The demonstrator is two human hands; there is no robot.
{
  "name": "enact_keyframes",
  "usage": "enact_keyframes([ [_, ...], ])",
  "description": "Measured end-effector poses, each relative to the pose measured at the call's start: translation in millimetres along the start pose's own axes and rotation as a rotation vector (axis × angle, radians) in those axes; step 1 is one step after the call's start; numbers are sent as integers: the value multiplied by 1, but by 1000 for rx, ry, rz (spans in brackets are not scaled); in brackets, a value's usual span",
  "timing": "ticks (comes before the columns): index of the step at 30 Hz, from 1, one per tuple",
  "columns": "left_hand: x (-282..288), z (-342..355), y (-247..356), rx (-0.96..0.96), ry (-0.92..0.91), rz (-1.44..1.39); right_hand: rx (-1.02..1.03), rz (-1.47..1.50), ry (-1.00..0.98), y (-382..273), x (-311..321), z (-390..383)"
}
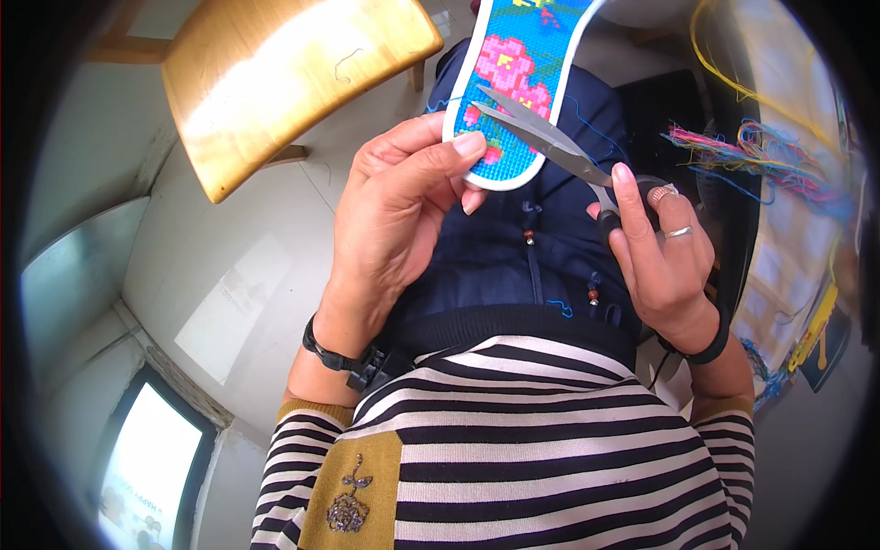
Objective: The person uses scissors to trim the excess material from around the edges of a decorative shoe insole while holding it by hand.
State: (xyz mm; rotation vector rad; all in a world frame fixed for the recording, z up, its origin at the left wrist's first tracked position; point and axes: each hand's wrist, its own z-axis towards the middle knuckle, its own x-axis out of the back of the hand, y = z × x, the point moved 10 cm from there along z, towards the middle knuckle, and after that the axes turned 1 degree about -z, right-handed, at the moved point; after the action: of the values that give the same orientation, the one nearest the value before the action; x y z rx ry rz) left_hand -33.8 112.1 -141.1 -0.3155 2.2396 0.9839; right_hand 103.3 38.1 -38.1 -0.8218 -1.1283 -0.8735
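Holding a stitched insole (524, 57) up above the lap, a person brings a pair of scissors (561, 147) across its brightly worked face. The left hand (390, 183) pinches the rounded near end, thumb pressed flat on the stitching and the other fingers curled behind and beside the edge. The right hand (662, 252) is wrapped around the dark handles, its index finger laid along the metal near the pivot. The blades stand slightly parted, their tips pointing toward the left border, where a blue thread (445, 104) trails out beside the fingers; whether the steel touches the fabric cannot be told from this angle.

The step in hand looks to be trimming loose thread from the needlework. Judging by the pose, the next move calls for steadying the insole, setting the blade tips around the strand alone and closing them close to the surface, clear of the stitches and the thumb.

The insole shows a vivid blue ground with pink, blocky flowers, yellow centres and touches of green, framed by a smooth white border. Its near end is rounded, while its far end runs out of view at the top. Below it, dark blue trousers (477, 261) cover the lap.
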Motion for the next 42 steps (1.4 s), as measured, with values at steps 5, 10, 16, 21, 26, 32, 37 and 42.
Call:
enact_keyframes([
  [5,1,-5,6,-30,9,64,117,-129,121,-4,8,-2],
  [10,4,-4,5,-18,2,108,-24,114,25,2,5,3],
  [16,5,-3,0,-30,7,66,-622,1002,-287,31,-43,-17],
  [21,1,-3,9,-69,18,101,-352,427,-61,28,-3,-3],
  [26,0,-4,12,-93,22,153,-160,151,-70,16,4,1],
  [32,4,-3,11,-92,16,176,-33,102,-60,5,12,6],
  [37,2,-4,13,-101,27,169,-56,78,-57,9,17,9],
  [42,0,-4,14,-121,13,184,-24,71,-57,6,17,11],
])
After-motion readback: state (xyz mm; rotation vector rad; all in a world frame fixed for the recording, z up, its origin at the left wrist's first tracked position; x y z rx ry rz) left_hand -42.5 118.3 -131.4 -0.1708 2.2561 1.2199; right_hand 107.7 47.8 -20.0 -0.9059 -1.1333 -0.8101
